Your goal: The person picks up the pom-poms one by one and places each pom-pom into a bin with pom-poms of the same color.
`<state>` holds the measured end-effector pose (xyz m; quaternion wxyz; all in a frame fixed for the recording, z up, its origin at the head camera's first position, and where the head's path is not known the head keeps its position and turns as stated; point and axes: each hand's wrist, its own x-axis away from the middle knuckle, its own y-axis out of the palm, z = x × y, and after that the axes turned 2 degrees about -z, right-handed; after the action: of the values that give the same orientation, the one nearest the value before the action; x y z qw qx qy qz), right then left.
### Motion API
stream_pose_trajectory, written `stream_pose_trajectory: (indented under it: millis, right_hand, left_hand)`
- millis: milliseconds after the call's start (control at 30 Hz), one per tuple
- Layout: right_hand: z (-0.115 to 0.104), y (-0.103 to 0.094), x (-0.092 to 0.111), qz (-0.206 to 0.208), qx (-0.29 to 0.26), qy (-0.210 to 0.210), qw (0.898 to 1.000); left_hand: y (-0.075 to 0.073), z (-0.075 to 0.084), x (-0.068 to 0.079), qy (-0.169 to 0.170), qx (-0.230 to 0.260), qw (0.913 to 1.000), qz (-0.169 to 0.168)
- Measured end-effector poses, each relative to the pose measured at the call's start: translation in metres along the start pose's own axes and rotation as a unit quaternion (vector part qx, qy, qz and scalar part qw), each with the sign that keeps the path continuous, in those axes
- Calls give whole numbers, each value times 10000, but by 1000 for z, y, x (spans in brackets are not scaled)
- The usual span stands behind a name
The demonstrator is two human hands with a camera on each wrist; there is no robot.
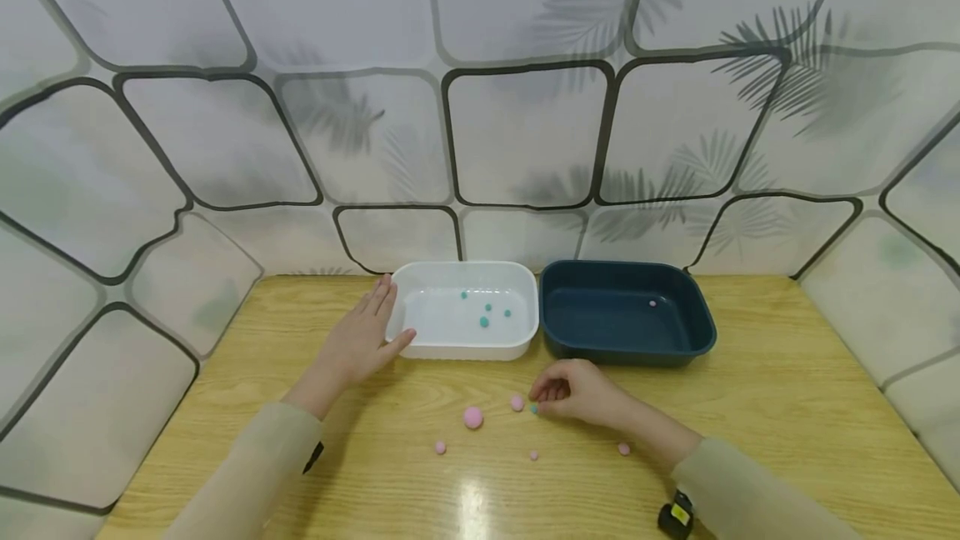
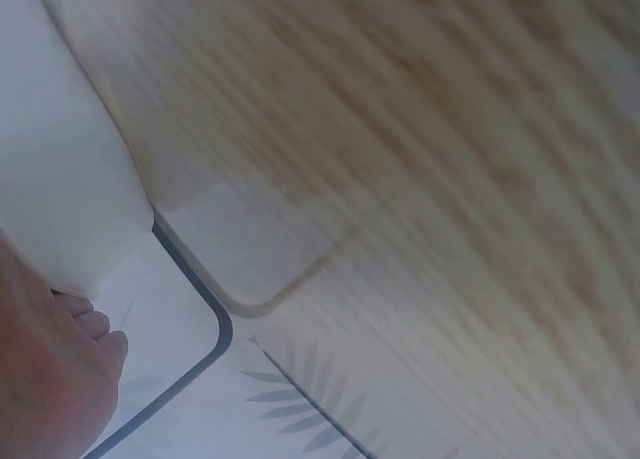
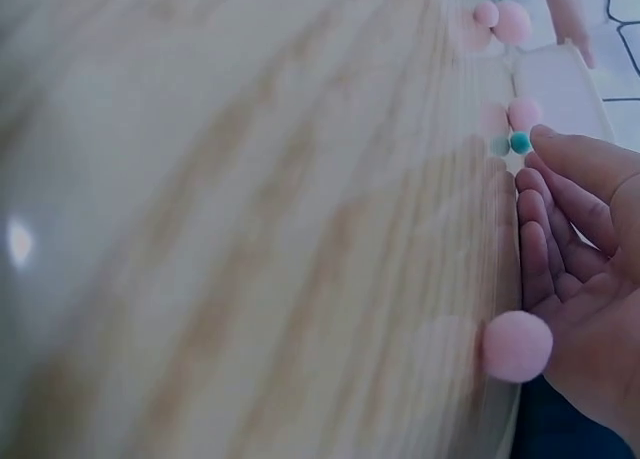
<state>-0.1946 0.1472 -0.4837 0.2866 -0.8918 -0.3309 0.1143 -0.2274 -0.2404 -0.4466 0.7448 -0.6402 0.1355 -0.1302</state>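
Note:
My left hand (image 1: 360, 340) rests against the left end of the white tray (image 1: 450, 352), fingers straight along its side and thumb at its front rim. In the left wrist view, part of that hand (image 2: 60, 379) shows beside the white tray wall (image 2: 70, 129). My right hand (image 1: 581, 392) is low over the table, thumb and index finger pinching a small teal ball (image 3: 520, 142) at their tips. The teal ball's reflection shows on the tabletop beside it. A pink ball (image 1: 517, 402) lies just left of these fingertips. Several teal balls (image 1: 483, 322) lie in the white tray.
A dark blue tray (image 1: 630, 354) stands right of the white one, with a small pink ball (image 1: 652, 303) inside. On the wooden table (image 1: 375, 473) lie more pink balls, including a larger one (image 1: 473, 417) and one under the right forearm (image 1: 624, 449). Patterned panels (image 1: 525, 140) enclose the back and sides.

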Motion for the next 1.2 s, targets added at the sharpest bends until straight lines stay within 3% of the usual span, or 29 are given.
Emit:
stream_pose_trajectory:
  millis: [500, 1200]
  right_hand:
    - [-4, 6, -1, 223, 591, -16, 9980]
    - [-4, 9, -1, 257, 781, 7, 9966]
  left_hand:
    - [-3, 2, 1, 14, 18, 10000, -15]
    - [1, 1, -1, 46, -47, 10000, 71]
